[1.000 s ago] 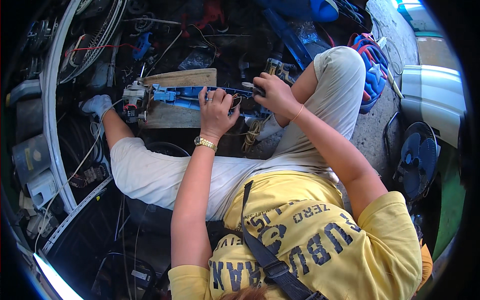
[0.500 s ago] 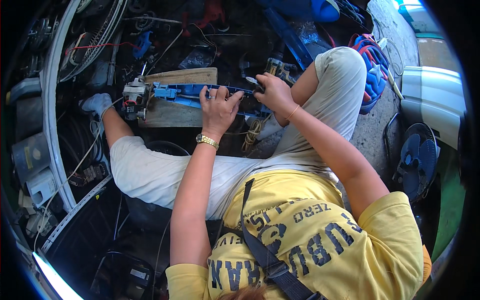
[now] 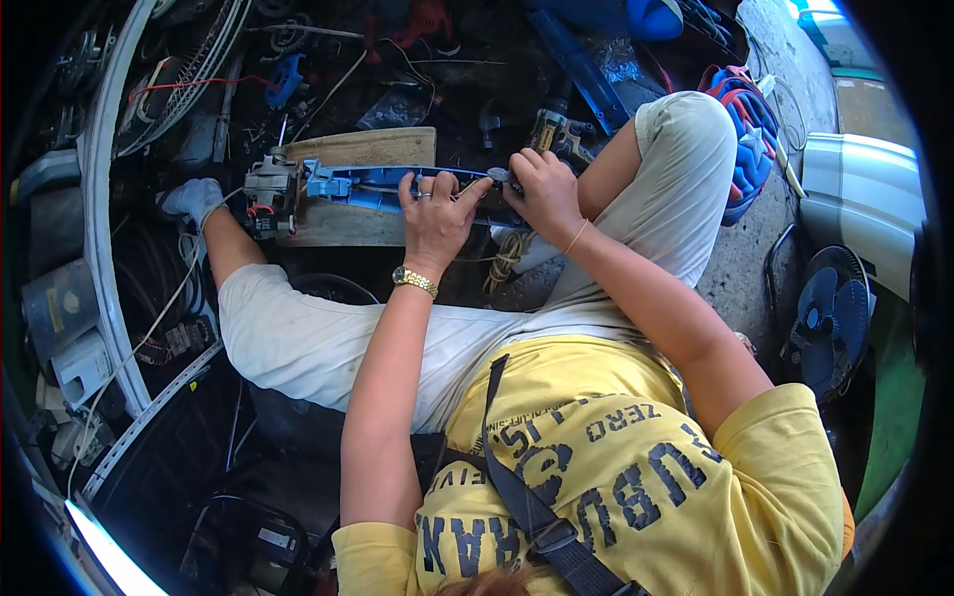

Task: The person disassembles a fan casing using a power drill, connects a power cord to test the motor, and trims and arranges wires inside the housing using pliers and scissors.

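Beneath and to the left of the left hand (image 3: 435, 223) lies a long blue plastic piece (image 3: 366, 189), its bare end well out past the fingers and its other end running on toward the right hand (image 3: 550, 194). That second end is partly covered by both hands and sinks into dark surroundings, so its full shape there cannot be made out. The left hand is spread across the piece, fingers bent over its far edge, with thumb and forefinger brought close together toward the right hand; whether they pinch something thin is too small to tell. The right hand is curled around a metal-headed hand tool (image 3: 500, 175), whose pale head points at the left fingertips; its handles are mostly hidden in the palm.

Left of both hands, at the bare end of the blue piece, sits a grey motor (image 3: 266, 187) with a few red wires. Under the blue piece is a wooden board (image 3: 348, 235), its middle blocked from sight. Just beyond the right hand stands a drill (image 3: 550, 129), its lower part unclear in shadow. Nearer the body than the hands, between them, hangs a coiled cord (image 3: 506, 263). Far right of the right hand, a dark fan (image 3: 830, 318) is partly lost in shade.
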`<action>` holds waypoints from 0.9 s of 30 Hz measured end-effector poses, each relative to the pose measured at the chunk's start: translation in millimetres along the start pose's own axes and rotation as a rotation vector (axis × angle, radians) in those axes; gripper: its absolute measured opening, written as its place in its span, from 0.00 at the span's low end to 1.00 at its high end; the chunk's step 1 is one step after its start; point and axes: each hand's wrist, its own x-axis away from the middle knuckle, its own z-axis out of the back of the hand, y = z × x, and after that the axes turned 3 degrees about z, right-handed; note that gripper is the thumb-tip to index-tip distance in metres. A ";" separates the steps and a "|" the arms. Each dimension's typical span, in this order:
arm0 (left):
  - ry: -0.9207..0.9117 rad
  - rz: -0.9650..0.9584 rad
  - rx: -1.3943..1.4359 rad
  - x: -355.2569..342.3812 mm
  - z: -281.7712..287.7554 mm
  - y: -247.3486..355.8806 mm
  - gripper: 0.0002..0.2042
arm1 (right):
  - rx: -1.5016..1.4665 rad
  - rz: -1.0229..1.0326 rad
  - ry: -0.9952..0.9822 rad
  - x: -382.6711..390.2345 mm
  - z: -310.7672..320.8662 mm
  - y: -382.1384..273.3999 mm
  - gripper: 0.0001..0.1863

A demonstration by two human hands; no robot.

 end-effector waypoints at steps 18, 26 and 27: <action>-0.017 -0.043 -0.098 8.7 -6.5 -1.8 0.16 | -0.070 0.036 -0.030 -1.3 10.7 8.0 0.13; -0.042 -0.036 -0.050 10.1 -5.0 -1.2 0.18 | -0.050 0.098 -0.048 1.7 18.1 10.9 0.14; -0.041 -0.037 -0.039 9.8 -3.9 -0.3 0.19 | -0.049 0.097 -0.047 2.2 17.6 11.1 0.14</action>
